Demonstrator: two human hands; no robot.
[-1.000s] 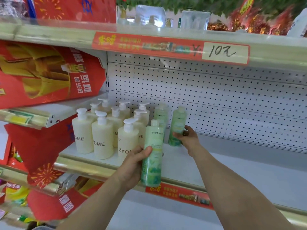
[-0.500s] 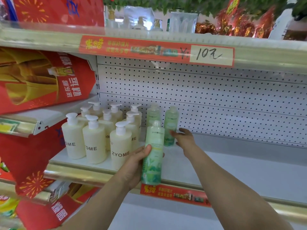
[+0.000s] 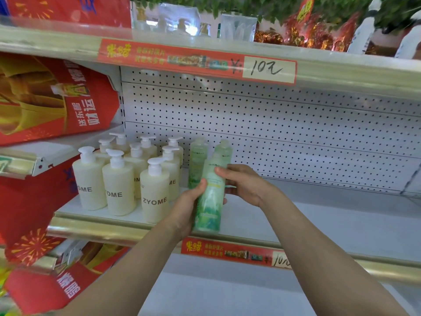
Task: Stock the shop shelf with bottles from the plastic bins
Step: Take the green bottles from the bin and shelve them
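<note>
My left hand (image 3: 185,209) grips the upright green bottle (image 3: 210,202) low, my right hand (image 3: 247,185) grips its top, with two shelved green bottles (image 3: 197,160) just behind at twelve o'clock.

We are in a shop. A red price strip (image 3: 197,61) with a handwritten "10元" runs along the upper shelf rail (image 3: 353,74). Below the strip we see a white pegboard back panel (image 3: 273,124). Below and left of it, rows of identical cream pump bottles (image 3: 120,185) marked ZYOME stand on a shelf (image 3: 296,215). Left of the strip is a red promotional poster (image 3: 57,99), above it sealed packaged goods (image 3: 237,27), and well below it a second strip (image 3: 234,253).
</note>
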